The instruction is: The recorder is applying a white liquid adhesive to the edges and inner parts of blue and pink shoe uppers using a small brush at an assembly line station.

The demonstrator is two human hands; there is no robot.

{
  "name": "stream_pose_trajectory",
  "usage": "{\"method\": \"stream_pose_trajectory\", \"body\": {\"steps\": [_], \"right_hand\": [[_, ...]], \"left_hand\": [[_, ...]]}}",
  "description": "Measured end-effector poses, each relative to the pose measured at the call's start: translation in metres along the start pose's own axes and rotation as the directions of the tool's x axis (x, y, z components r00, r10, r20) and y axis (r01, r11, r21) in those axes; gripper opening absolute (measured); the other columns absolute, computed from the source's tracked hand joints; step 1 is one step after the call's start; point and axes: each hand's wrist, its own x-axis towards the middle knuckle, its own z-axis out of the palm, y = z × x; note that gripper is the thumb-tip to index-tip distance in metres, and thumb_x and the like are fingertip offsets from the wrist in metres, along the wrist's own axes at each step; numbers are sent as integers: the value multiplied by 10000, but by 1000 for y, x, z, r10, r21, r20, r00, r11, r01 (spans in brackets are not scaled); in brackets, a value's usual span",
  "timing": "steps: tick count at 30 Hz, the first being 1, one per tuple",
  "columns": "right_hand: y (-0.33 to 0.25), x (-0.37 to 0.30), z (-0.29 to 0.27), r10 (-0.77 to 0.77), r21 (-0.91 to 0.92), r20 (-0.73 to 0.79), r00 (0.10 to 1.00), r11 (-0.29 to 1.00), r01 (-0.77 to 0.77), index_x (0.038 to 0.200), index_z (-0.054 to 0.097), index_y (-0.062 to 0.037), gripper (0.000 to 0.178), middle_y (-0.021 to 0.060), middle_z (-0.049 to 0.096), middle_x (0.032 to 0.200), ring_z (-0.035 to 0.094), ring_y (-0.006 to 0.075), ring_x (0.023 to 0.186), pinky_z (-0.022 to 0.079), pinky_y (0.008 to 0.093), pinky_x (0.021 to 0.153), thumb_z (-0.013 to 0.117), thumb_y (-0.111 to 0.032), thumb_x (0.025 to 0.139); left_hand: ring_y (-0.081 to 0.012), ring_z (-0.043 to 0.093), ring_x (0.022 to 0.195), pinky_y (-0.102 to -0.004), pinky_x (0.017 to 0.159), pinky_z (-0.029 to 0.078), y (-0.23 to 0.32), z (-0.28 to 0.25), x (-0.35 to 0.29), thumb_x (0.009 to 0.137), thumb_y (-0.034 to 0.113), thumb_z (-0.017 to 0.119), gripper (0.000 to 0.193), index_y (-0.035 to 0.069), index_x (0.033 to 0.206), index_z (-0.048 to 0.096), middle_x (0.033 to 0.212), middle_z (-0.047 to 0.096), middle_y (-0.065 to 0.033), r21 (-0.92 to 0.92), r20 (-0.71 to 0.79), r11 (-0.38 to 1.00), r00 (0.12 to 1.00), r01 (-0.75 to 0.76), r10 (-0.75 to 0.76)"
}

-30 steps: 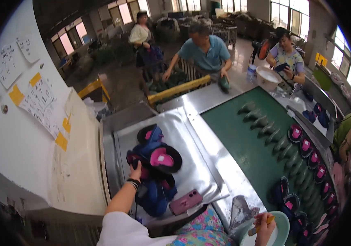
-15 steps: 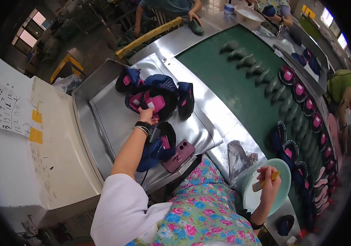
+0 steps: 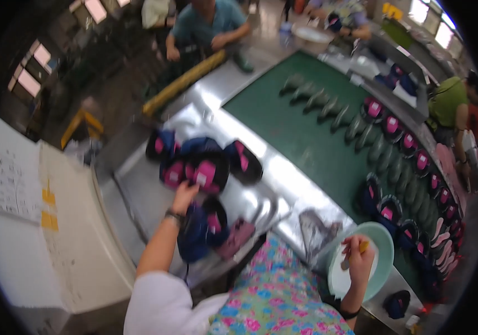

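Observation:
At the metal tray (image 3: 130,204), my left hand (image 3: 185,196) has its fingers closed on the near edge of a dark blue shoe (image 3: 208,170) with a pink inside. Several similar shoes lie around it, among them one (image 3: 244,162) to the right and a blue one (image 3: 194,231) just below my wrist. My right hand (image 3: 359,254) grips a brush (image 3: 364,246) with a yellow handle above a pale green bowl (image 3: 383,245) of white liquid. Motion blurs the picture, so the fingertips are unclear.
A pink phone (image 3: 235,238) lies by the tray's near edge. Crumpled clear plastic (image 3: 317,231) sits left of the bowl. Grey-green shoe lasts (image 3: 339,118) and pink-lined shoes (image 3: 392,127) line the green conveyor belt (image 3: 289,131). Co-workers stand or sit beyond, one in teal (image 3: 208,25).
The whole view has shifted and blurred. My left hand stays at the same shoe, and my right hand stays over the bowl with the brush. A co-worker's hand has left a green shoe.

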Motion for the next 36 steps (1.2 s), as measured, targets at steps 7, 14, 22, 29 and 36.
{"method": "stream_pose_trajectory", "body": {"steps": [7,14,22,29,36], "right_hand": [[6,5,-5,-15,21,-89,996,1000,17,842,597,18,233,67,656,735,558,92,547,413,230,495,510,-169,952],[-5,2,7,-59,27,-58,997,998,61,796,590,25,242,79,658,712,540,88,515,406,226,461,503,-149,940],[7,-1,-2,-68,23,-93,993,997,70,802,588,28,243,81,658,709,543,88,519,411,221,460,499,-149,943],[8,-6,-2,-32,29,-118,992,999,36,806,590,29,245,80,659,719,547,86,521,413,220,459,508,-158,941],[16,-7,-4,-62,-75,-183,981,996,49,652,569,27,296,66,583,551,521,107,465,406,253,451,573,-140,896]], "left_hand": [[-487,539,1091,-636,854,456,38,-58,-109,657,685,705,1162,47,1464,163,1367,334,-368,460,144,535,535,709,-833],[-426,325,1307,-607,1028,356,11,-12,-115,806,446,696,867,180,1455,185,1505,209,-138,-190,352,478,514,857,-782],[-372,320,1335,-654,1011,338,42,54,-58,929,348,564,585,180,1421,296,1453,334,-134,-490,429,523,715,697,-552],[-352,540,1149,-443,943,473,92,82,-46,928,400,544,604,-101,1250,440,1256,507,-265,75,325,553,504,830,-800],[-131,624,649,-268,546,506,116,113,-11,920,329,548,346,1,975,645,813,667,-90,373,320,927,936,20,-149]]}}
